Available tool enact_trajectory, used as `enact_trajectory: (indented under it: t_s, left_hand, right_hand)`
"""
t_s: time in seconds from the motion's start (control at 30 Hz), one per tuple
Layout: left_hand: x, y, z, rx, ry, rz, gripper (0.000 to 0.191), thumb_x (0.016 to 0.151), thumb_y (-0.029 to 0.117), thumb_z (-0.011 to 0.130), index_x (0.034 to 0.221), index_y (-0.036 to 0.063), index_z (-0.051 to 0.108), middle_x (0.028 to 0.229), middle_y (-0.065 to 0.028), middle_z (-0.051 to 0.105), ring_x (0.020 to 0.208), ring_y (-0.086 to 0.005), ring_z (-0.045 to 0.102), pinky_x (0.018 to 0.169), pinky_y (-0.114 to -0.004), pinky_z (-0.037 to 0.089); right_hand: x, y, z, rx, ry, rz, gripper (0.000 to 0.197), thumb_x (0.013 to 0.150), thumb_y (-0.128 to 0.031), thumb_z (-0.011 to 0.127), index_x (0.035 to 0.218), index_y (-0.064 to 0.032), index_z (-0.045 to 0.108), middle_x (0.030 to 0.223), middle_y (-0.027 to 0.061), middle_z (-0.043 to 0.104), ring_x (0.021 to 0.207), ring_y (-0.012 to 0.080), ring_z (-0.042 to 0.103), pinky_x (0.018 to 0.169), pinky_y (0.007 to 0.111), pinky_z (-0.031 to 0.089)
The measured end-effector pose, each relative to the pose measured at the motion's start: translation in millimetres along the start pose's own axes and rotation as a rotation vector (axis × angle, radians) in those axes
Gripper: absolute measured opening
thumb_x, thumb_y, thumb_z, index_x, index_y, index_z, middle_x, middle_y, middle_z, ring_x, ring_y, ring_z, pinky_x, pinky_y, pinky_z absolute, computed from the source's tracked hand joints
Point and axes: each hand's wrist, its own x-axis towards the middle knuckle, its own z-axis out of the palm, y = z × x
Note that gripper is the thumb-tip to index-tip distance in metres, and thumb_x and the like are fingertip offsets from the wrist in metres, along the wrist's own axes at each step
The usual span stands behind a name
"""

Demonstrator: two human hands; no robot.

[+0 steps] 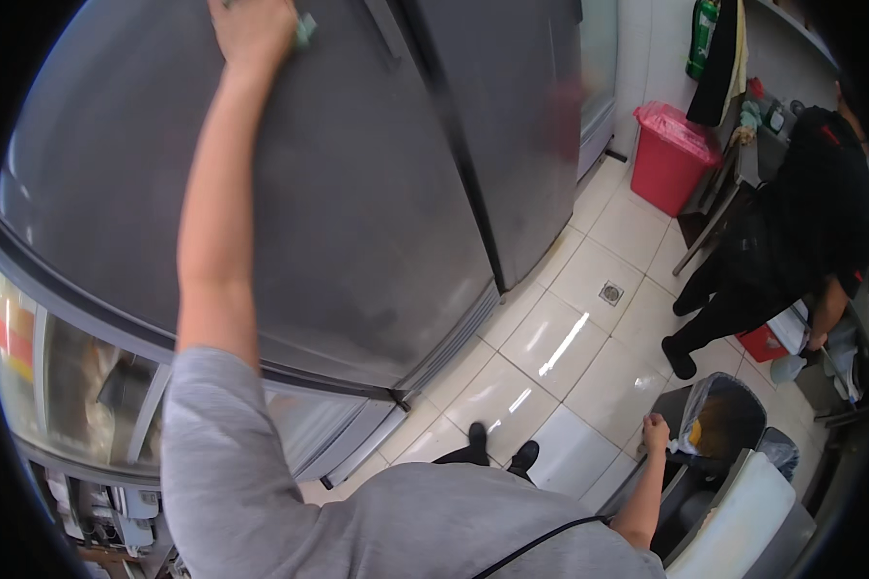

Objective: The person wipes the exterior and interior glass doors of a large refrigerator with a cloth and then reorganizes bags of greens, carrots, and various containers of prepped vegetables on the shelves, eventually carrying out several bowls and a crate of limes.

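Observation:
My left hand (pixel 255 29) is raised at the top edge of the view, and part of it is cut off. It presses a pale green cloth (pixel 305 30) against the dark grey metal door (pixel 347 210) of a tall refrigerator. Only small bits of the cloth show beside the fingers. Low on the right, my right hand (pixel 655 432) hangs with curled fingers, and nothing shows in it. Close beside that hand is a dark waste bin (pixel 749 402) with a clear liner and something yellow inside.
A second refrigerator door (pixel 507 108) adjoins the first. Glass-fronted display fridges (pixel 80 369) stand at left. A person in black (pixel 789 217) bends at a counter on the right. A red lidded bin (pixel 670 159) stands beyond, and a drain (pixel 611 293) sits in the glossy tiled floor.

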Motion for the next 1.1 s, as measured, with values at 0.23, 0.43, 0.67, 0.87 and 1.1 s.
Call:
enact_trajectory:
  t_s: [0.23,0.43,0.67,0.87,1.1]
  left_hand:
    - [-243.0,198.9,140.4,-0.016,-0.178,0.96,0.057,0.081,0.032,0.04,0.129,0.0012,0.034,0.136,-0.0083,0.031,0.13,-0.0227,0.019,0.107,-0.046,0.001]
    - [-87.8,172.2,81.1,-0.395,0.005,0.396,0.048,0.077,0.014,0.043,0.122,-0.0008,0.041,0.128,-0.0139,0.041,0.119,-0.0229,0.037,0.104,-0.038,0.019]
    - [-249.0,305.2,201.2,-0.353,0.0,0.74,0.048,0.079,0.02,0.042,0.119,-0.0053,0.044,0.122,-0.0196,0.046,0.108,-0.0262,0.047,0.098,-0.042,0.026]
    - [-208.1,380.3,26.3,-1.317,-0.822,0.295,0.018,0.079,0.013,0.043,0.085,-0.0007,0.052,0.076,-0.0223,0.059,0.078,-0.0336,0.059,0.069,-0.043,0.047]
    - [-124.5,360.2,-133.4,-1.725,-0.21,0.719,0.04,0.075,0.032,0.058,0.109,0.0105,0.053,0.118,-0.0121,0.05,0.094,-0.029,0.055,0.082,-0.037,0.043]
  right_hand:
    - [-40.8,24.5,61.5,-0.148,-0.345,-0.008,0.037,0.072,-0.035,0.061,0.095,-0.0052,0.061,0.09,0.0169,0.062,0.089,0.0317,0.058,0.077,0.037,0.045]
    - [-63.2,168.3,32.1,-0.527,-0.517,0.033,0.038,0.073,-0.034,0.06,0.089,-0.0001,0.062,0.091,0.0208,0.06,0.09,0.0333,0.057,0.078,0.041,0.045]
    - [6.8,63.5,5.5,0.017,-0.05,0.122,0.039,0.073,-0.032,0.062,0.093,0.0009,0.062,0.087,0.0168,0.063,0.083,0.0255,0.061,0.072,0.034,0.046]
    - [54.9,-202.7,-30.3,0.761,-0.088,-0.295,0.034,0.083,-0.016,0.054,0.113,-0.0029,0.052,0.112,0.0103,0.055,0.101,0.0188,0.053,0.085,0.028,0.04]
    - [137.9,-318.1,-64.9,1.129,0.1,-0.413,0.038,0.085,-0.017,0.054,0.116,0.0024,0.045,0.113,0.0084,0.05,0.099,0.0148,0.05,0.086,0.029,0.039]
